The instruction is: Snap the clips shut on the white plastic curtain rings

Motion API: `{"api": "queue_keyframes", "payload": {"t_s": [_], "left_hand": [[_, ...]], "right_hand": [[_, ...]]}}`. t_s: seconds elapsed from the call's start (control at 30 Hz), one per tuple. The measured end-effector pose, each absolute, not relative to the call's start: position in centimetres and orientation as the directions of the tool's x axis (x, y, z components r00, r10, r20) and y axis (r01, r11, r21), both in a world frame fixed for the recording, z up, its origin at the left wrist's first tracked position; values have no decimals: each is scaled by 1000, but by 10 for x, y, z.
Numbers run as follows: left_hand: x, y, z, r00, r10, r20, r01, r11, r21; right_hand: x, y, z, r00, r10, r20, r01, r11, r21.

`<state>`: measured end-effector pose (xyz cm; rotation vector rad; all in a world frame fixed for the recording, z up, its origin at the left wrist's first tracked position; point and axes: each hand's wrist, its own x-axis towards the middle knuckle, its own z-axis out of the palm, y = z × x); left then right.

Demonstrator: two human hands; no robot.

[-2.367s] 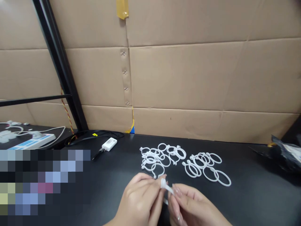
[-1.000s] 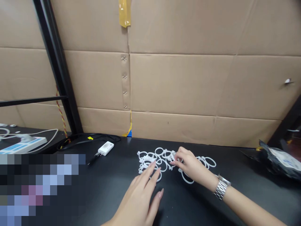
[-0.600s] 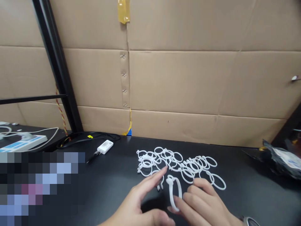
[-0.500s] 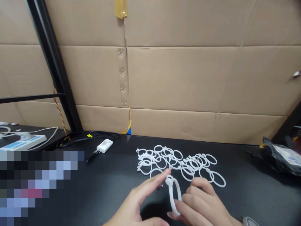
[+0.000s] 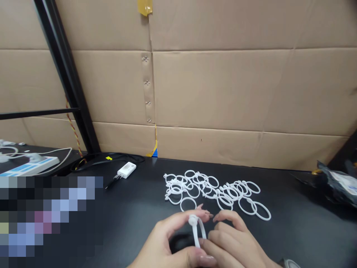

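A white plastic ring stands on edge low in the middle of the view, held between both hands. My left hand pinches it with thumb and fingertips at its knobbed top and lower side. My right hand curls around its right side, fingers bent. Just beyond my fingers, a pile of several matching white rings lies spread on the black table.
A cardboard wall closes off the back of the table. A small white box with a black cable lies to the left, beside a slanted black metal post. A white power strip sits far left; a dark plastic bag far right.
My right hand reached into the pile, drew one ring back toward me, and my left hand closed onto it. The ring now sits lower, gripped by both hands.
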<state>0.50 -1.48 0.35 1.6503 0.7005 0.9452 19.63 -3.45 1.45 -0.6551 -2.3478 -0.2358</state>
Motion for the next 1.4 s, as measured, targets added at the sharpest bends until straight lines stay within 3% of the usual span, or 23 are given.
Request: {"api": "queue_keyframes", "payload": {"t_s": [0.07, 0.17, 0.27, 0.33, 0.4, 0.53, 0.73, 0.9, 1.13, 1.4], "left_hand": [[4, -14, 4, 462, 844, 271, 15, -313, 950], [-1, -13, 5, 369, 835, 408, 155, -488, 859], [-5, -11, 4, 397, 670, 627, 342, -742, 576], [-5, -9, 0, 474, 546, 691, 387, -834, 393], [-5, -7, -6, 524, 477, 706, 395, -870, 295], [-4, -5, -16, 553, 421, 719, 405, -890, 210], [-3, -5, -10, 627, 357, 693, 404, -909, 103], [-3, -5, -9, 663, 390, 638, 383, -910, 158], [-3, -1, -21, 698, 493, 519, 297, -859, 416], [0, -3, -20, 711, 527, 465, 284, -820, 497]], "right_hand": [[197, -30, 14, -590, 394, 705, 527, 849, -34], [198, -25, 9, -490, 531, 691, 602, 780, -172], [197, -25, 7, -405, 784, 471, 701, 597, -391], [195, -27, 8, -394, 860, 325, 694, 510, -507], [193, -29, 11, -421, 870, 258, 666, 489, -563], [191, -34, 16, -472, 852, 226, 659, 511, -552], [188, -35, 19, -452, 822, 346, 648, 569, -507], [188, -35, 21, -462, 804, 374, 616, 594, -518], [193, -33, 14, -493, 815, 303, 617, 573, -539], [191, -33, 18, -512, 768, 385, 482, 628, -611]]}}
